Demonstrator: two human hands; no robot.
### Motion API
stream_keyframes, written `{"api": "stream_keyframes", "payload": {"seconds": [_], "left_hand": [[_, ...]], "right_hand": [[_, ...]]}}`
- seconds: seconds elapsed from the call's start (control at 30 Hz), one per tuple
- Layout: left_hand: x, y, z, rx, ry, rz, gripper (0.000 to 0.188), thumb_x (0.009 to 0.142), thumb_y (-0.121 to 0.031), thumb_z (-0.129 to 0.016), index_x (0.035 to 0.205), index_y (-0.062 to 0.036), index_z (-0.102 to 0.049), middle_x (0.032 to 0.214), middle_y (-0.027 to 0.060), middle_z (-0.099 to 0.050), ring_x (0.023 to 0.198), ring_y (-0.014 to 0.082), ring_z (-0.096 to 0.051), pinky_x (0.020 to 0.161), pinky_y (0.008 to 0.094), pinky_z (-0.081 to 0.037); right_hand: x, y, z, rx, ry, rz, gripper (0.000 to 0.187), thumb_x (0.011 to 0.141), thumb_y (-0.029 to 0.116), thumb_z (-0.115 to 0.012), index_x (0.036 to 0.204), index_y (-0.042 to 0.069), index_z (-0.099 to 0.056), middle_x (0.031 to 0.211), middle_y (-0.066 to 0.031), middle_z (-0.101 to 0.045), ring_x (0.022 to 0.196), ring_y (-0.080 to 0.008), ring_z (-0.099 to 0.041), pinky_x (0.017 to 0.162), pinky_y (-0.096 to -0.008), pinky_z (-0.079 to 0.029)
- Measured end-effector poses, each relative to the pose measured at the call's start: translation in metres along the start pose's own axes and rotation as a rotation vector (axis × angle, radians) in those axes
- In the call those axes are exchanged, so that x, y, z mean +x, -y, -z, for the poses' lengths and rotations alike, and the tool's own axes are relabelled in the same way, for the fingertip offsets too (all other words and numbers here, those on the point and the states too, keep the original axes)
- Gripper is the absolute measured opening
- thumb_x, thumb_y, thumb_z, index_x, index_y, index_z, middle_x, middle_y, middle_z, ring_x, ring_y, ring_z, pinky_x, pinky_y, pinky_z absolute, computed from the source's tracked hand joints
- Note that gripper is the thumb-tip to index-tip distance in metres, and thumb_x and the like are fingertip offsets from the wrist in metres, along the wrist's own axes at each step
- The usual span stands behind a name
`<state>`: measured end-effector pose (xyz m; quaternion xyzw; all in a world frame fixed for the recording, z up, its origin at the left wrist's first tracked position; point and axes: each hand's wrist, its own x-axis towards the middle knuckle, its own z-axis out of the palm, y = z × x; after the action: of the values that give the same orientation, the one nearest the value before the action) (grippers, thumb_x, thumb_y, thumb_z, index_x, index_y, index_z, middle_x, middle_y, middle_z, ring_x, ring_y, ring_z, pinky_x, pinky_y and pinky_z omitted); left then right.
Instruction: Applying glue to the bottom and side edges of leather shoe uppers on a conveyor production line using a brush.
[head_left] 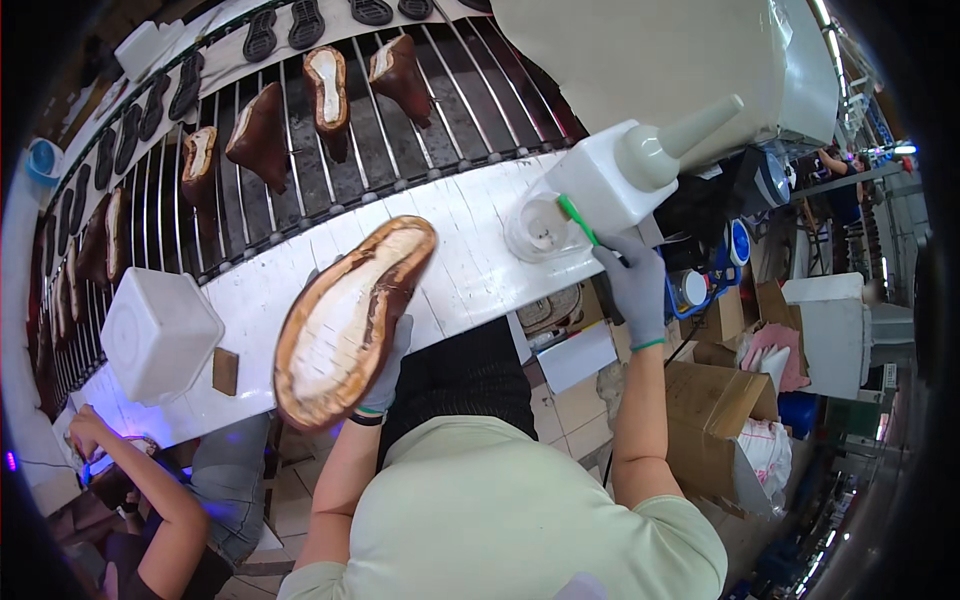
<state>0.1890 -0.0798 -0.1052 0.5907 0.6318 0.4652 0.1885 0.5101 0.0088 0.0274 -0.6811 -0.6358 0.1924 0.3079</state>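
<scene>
In my gloved left hand (392,372) is a brown shoe upper (350,325), its pale underside turned up; the shoe covers most of my fingers. My gloved right hand (636,290) grips a small green-handled brush (580,218) by its lower end. The brush's upper end rests at the rim of a small clear jar (543,230). Directly behind the jar leans a white square bottle (600,175) with a long pale nozzle. Both gloves are grey.
Past the white bench (460,270), a rack of metal rods (365,135) carries several brown uppers (326,88) and black soles (306,25). A white container (160,335) and a brown block (225,371) stand left. Another person's arm (150,480) is lower left; cardboard boxes (705,420) are right.
</scene>
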Motion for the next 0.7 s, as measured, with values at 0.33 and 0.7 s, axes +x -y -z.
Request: {"api": "stream_keyframes", "payload": {"seconds": [0.33,0.7], "left_hand": [[-0.058,0.059,-0.01,-1.719,-0.059,0.62,0.051,0.106,-0.026,-0.032,0.149,-0.0011,-0.023,0.152,0.0111,-0.033,0.138,0.0226,-0.035,0.117,0.033,-0.024],[-0.024,0.006,-0.002,-0.408,0.027,0.213,0.068,0.096,-0.019,-0.06,0.15,-0.0043,-0.021,0.149,0.011,-0.037,0.133,0.0218,-0.039,0.114,0.0298,-0.028]], "right_hand": [[0.005,0.01,-0.025,-0.73,0.09,0.084,0.012,0.088,0.018,-0.06,0.093,0.009,-0.066,0.088,-0.0133,-0.062,0.081,-0.0348,-0.063,0.069,-0.0446,-0.051],[0.038,0.016,-0.063,-1.267,0.112,0.734,0.013,0.072,0.01,-0.064,0.083,0.004,-0.069,0.079,-0.0119,-0.056,0.071,-0.0246,-0.062,0.052,-0.0361,-0.048]]}}
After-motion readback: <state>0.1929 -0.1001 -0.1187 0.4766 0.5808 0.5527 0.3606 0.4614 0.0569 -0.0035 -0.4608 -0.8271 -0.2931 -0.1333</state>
